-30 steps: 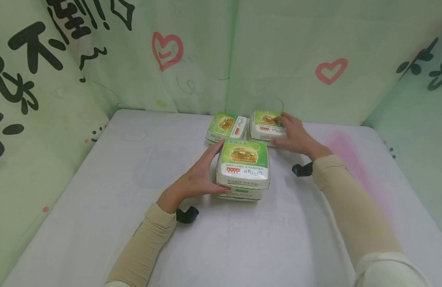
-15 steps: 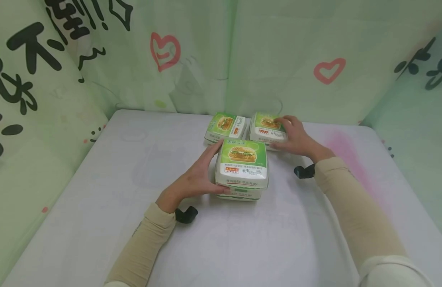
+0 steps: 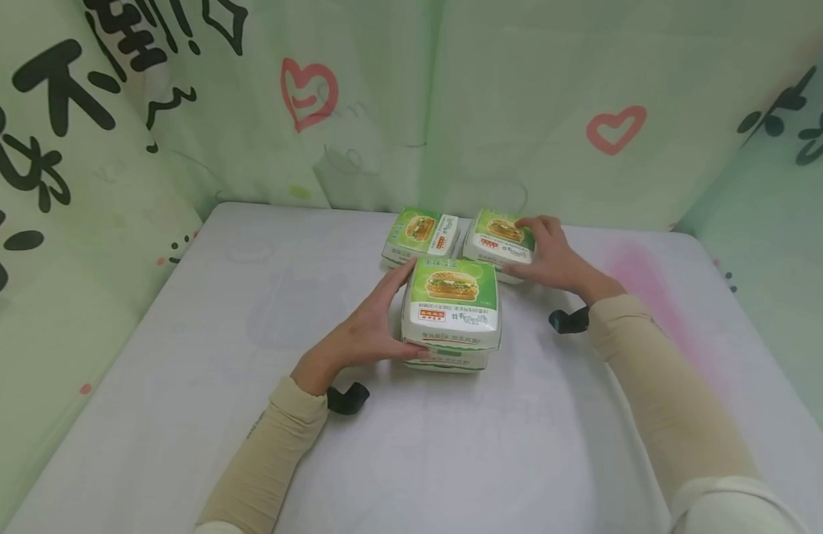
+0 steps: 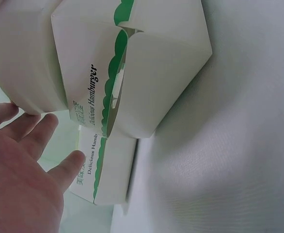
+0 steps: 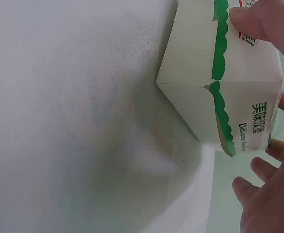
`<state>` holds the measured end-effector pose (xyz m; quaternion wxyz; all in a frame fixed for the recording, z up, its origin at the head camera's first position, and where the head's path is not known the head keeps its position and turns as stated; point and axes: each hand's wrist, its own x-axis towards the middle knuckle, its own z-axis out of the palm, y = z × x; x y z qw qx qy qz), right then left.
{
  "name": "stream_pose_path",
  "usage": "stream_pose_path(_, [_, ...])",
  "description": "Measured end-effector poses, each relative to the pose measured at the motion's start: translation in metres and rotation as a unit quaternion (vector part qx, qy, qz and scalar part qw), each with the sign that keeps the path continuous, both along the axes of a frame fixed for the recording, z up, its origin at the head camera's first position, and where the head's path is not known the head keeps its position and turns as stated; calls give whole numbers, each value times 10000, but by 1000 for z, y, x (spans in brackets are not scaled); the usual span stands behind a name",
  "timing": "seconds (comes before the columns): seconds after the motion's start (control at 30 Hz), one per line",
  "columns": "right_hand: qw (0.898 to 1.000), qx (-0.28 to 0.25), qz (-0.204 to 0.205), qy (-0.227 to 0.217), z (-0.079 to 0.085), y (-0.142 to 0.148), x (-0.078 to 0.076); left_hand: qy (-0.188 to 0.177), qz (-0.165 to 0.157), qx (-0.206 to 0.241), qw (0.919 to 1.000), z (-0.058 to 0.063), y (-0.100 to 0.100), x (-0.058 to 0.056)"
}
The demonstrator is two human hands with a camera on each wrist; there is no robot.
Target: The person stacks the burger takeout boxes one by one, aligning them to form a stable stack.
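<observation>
My left hand [image 3: 361, 334] grips the top burger box [image 3: 453, 304] of a stack of two at the middle of the table, thumb on the near face and fingers at its left and far side. Below it shows the lower burger box [image 4: 151, 73], its lid edge slightly parted in the left wrist view. Farther back, my right hand [image 3: 557, 261] holds the back right burger box [image 3: 494, 248], thumb against the near face and a finger on the lid. Beside that box, a small gap away, sits the back left burger box [image 3: 421, 233], printed green and white.
The boxes stand on a white-covered table [image 3: 265, 445] with a pink patch [image 3: 652, 289] at its right. Green curtains [image 3: 518, 111] with hearts and black lettering hang behind and at both sides. A black wrist mount [image 3: 348, 399] sticks out below my left hand.
My right hand has turned the back right box slightly and brought it a little nearer. The left hand and the stack have stayed in place.
</observation>
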<state>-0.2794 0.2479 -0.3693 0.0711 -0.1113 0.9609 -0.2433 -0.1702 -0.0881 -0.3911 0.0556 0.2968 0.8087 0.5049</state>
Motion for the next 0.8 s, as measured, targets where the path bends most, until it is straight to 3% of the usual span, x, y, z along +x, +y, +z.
stream_pose_path(0.33, [9997,-180,-70,-122,-2,0,1,11,-31,13,10000,0,-1,1])
stream_pose_path(0.8, [9995,-276,119,91,-6,3,5,-58,-78,111,9999,0,0,2])
